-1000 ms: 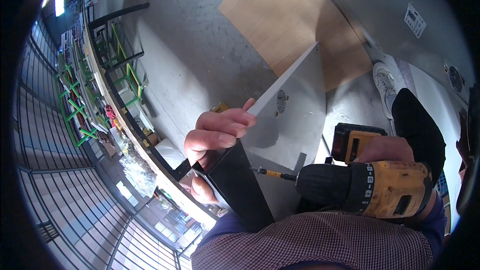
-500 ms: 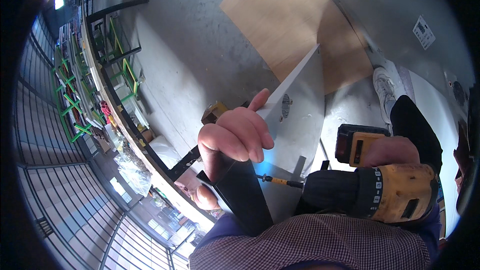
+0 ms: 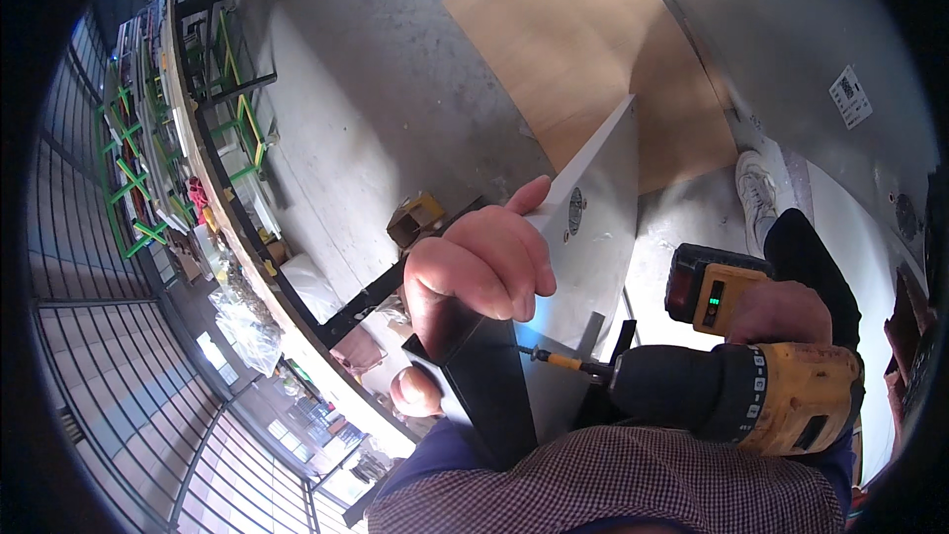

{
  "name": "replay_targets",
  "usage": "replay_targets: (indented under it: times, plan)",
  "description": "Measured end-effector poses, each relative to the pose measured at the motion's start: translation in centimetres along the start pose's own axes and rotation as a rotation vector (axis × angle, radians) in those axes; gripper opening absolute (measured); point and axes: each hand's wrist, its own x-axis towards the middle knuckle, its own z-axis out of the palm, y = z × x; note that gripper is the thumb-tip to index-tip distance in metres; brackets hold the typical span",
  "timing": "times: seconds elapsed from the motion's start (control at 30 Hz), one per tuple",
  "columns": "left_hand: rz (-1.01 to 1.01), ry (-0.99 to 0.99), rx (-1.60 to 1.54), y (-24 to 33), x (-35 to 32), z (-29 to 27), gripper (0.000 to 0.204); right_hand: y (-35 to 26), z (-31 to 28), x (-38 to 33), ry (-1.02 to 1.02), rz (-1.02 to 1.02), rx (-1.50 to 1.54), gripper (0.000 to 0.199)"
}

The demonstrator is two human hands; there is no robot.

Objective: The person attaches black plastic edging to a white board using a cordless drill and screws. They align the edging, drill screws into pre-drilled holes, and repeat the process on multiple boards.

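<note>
My left hand [image 3: 482, 262] is wrapped over the top of a black metal bar [image 3: 494, 386], its thumb showing on the left side and one finger reaching along a grey panel [image 3: 603, 247]. The panel stands edge-up behind the bar and has a small round opening in it. A yellow-and-black cordless drill [image 3: 806, 376] lies level in front of my body, its handle gripped by my right hand [image 3: 783, 314]. A small green light shows on the drill's base. The driver bit [image 3: 561, 361] points left at the bar's side; its tip seems to touch the bar.
On the floor beyond lies a brown board [image 3: 573, 49]. A large grey sheet with a white label [image 3: 850, 97] rises at right, near a white shoe [image 3: 756, 186]. A small open cardboard box [image 3: 415, 218] sits left of my hand. A cluttered long bench [image 3: 232, 213] runs along the left.
The view has shifted slightly. Both hands, the bar and the drill keep nearly the same places relative to each other. The green light on the drill's base now shows.
</note>
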Motion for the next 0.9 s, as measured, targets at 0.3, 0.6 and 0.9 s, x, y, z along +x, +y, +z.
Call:
replay_targets:
  times: [0.3, 0.6, 0.9]
  plan:
    - [-0.013, -0.004, 0.024, 0.0, 0.0, -0.1, 0.061, -2.7, 0.0, 0.3, 0.229, -0.192, -0.121, 0.028]
    - [-0.018, 0.062, 0.033, -0.1, 0.0, 0.8, 0.055, -3.6, 1.2, -0.1, 0.22, 0.008, -0.27, 0.041]
    - [-0.008, 0.014, 0.013, -0.1, 0.2, 0.2, 0.052, 4.1, 0.0, 0.7, -0.153, -0.422, 0.315, 0.049]
